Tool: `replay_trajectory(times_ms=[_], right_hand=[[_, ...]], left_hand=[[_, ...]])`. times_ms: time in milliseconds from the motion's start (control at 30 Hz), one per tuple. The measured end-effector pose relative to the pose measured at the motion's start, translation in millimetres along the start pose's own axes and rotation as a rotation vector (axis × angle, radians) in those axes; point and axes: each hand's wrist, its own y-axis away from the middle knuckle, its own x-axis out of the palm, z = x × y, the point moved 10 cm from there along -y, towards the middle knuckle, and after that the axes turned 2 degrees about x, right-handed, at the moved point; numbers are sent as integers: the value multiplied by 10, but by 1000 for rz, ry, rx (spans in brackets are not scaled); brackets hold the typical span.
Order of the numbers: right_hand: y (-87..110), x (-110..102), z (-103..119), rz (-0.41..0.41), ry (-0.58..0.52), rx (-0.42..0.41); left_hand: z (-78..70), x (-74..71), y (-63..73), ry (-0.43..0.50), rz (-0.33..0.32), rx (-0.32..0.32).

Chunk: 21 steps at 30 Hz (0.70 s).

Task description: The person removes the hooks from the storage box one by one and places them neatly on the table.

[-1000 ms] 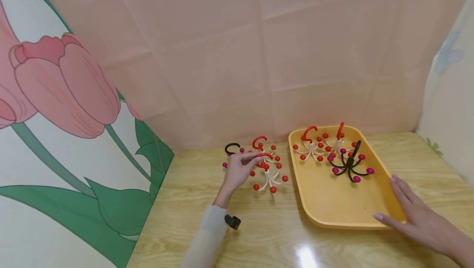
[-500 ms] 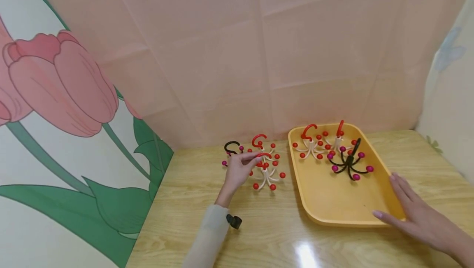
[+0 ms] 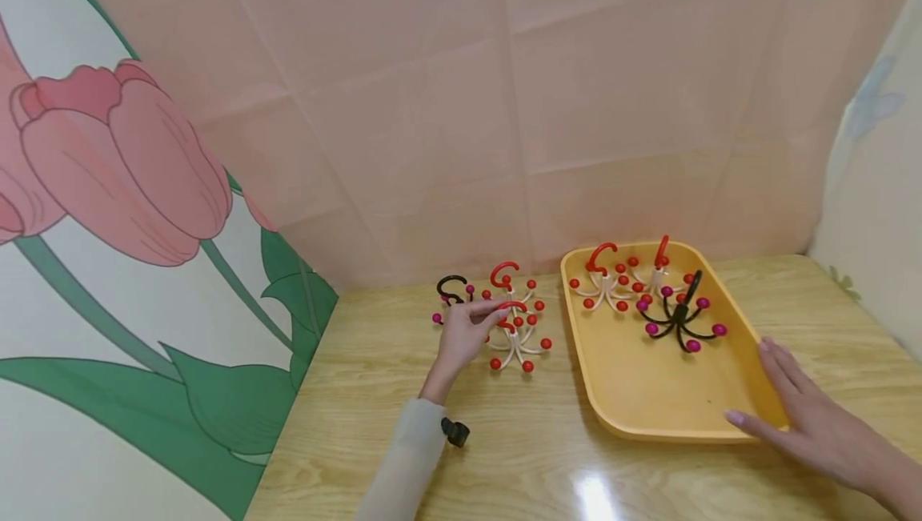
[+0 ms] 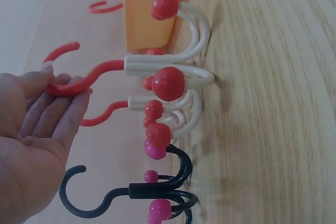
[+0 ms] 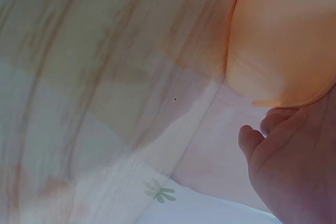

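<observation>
My left hand (image 3: 464, 334) pinches the red hook (image 4: 71, 85) of a white claw hanger (image 3: 515, 342) with red ball tips. The hanger is upright, its curved arms close to the table. Just behind it stands a second white hanger with a red hook (image 3: 504, 271). A black hanger (image 4: 147, 190) with magenta balls is beside them, partly behind the hand in the head view. My right hand (image 3: 821, 417) rests at the near right corner of the yellow tray (image 3: 648, 393), fingers extended along its outer side and thumb over the rim.
In the tray, two white hangers (image 3: 603, 287) with red hooks stand at the back, and a black one (image 3: 679, 317) with magenta balls is in front of them. A pink cloth (image 3: 432, 145) hangs behind the wooden table (image 3: 346, 425). A tulip-printed wall (image 3: 122, 153) rises at left.
The pinched white hanger has shifted slightly left and turned a little under my left hand. My right hand keeps its place at the tray.
</observation>
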Motion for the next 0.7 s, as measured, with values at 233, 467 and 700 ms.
replay_trajectory(times_ms=[233, 467, 700], right_hand=[[21, -5, 24, -2, -2, -12], [25, -12, 32, -8, -7, -14], [22, -1, 21, -1, -10, -16]], left_hand=[[43, 7, 14, 21, -6, -33], [12, 2, 21, 24, -2, -19], [-61, 22, 18, -5, 24, 0]])
